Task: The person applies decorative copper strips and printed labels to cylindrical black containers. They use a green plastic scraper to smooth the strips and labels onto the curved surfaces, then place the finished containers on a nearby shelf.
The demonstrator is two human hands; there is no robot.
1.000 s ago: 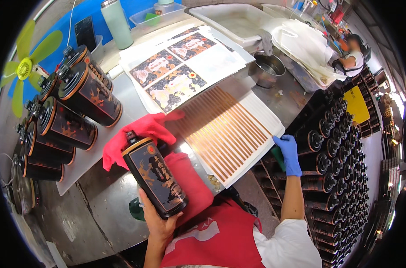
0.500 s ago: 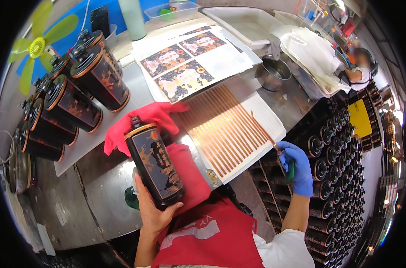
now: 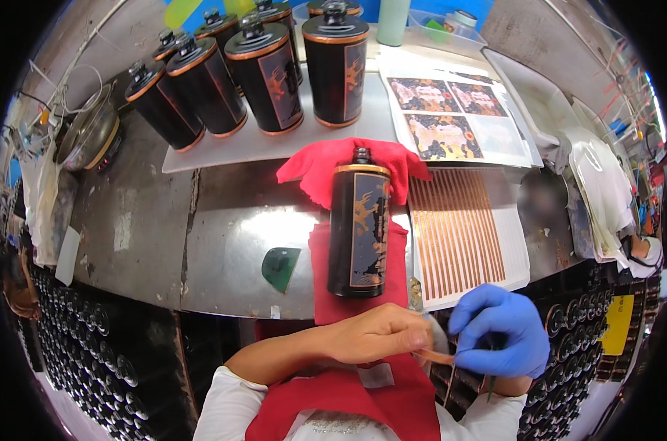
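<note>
In front of my apron, a thin copper-coloured strip [image 3: 435,357] is stretched between my two hands. My bare left hand [image 3: 381,332] pinches one end of it. The other end is between the fingertips of my blue-gloved right hand [image 3: 501,331]; a bit of something green shows behind those fingers, mostly hidden. Just beyond my hands a black bottle [image 3: 341,235] with copper bands and a decorated label lies on a red cloth [image 3: 322,257], its neck toward a bunched red cloth [image 3: 311,173]. To its right is a white sheet [image 3: 513,239] with rows of copper strips [image 3: 455,231].
A dark green flat piece [image 3: 280,270] lies on the metal table [image 3: 231,206]. Several similar bottles [image 3: 337,73] stand on a pale board [image 3: 289,143] at the back. Printed label sheets [image 3: 436,136] lie at the back right. Racks of bottles [image 3: 91,338] fill the space below the table.
My left hand has let go of the bottle, which now rests on the cloth, and has taken one end of the strip. My right hand has brought the strip from the sheet. The view has turned left.
</note>
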